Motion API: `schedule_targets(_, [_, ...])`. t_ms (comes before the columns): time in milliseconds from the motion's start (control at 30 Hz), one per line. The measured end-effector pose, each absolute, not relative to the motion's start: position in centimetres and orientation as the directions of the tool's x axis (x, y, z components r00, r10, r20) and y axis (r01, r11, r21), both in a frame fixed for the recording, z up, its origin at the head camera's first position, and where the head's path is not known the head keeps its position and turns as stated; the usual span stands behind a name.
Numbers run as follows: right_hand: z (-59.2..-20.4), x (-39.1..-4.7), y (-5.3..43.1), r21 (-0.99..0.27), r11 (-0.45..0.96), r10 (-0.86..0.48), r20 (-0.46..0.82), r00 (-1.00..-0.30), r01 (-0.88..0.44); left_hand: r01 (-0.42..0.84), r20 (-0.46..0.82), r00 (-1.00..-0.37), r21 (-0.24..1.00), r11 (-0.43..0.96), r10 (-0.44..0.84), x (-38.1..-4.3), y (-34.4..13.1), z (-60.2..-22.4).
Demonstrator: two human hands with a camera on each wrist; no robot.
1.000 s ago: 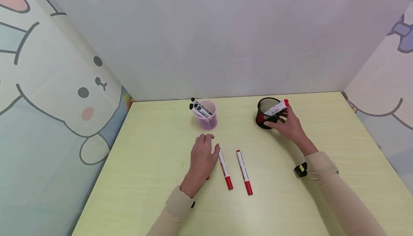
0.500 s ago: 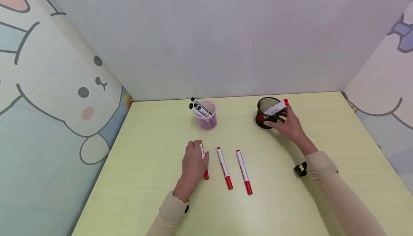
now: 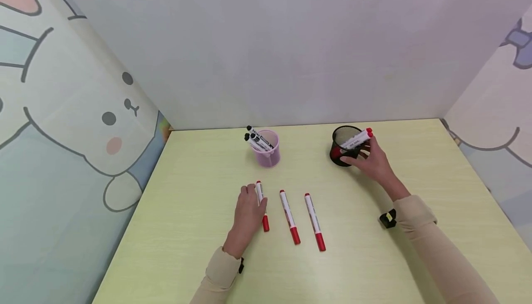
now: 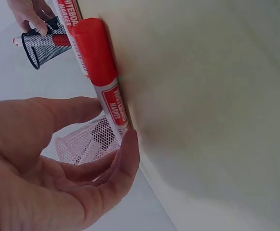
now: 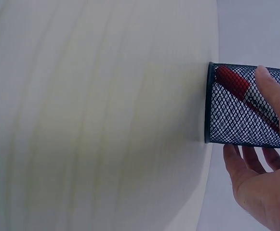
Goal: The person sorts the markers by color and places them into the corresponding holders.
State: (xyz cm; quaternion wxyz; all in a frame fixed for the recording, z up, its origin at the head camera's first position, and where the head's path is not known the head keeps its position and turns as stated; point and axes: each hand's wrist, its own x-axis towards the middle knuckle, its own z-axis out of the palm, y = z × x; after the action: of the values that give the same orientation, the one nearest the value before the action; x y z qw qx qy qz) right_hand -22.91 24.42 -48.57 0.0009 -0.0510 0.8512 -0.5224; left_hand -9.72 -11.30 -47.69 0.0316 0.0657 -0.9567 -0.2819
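The left hand (image 3: 247, 214) is pinching a red marker (image 4: 103, 82) on the surface (image 3: 178, 230) between its fingers (image 4: 122, 166), while the right hand (image 3: 376, 163) is clasping a black cup (image 5: 226, 113), presumably steadying it

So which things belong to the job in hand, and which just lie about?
Likely the job:
leftmost loose red marker, at left hand
black mesh cup, held by right hand
other red markers

Seemingly unused now:
purple cup
its black markers
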Motion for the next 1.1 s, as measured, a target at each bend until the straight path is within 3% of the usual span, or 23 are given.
schedule_targets(400, [-48.5, -23.0, 24.2, -0.886, 0.451, -0.097, 0.072, -0.993, -0.108, -0.136, -0.018, -0.988, 0.556, 0.820, -0.152, -10.4, -11.3, -48.0])
schedule_targets(1100, [-48.7, -23.1, 24.2, -0.890, 0.444, -0.094, 0.072, -0.993, -0.107, 0.046, 0.248, -0.959, 0.612, 0.789, -0.137, -10.9, -10.6, -46.2])
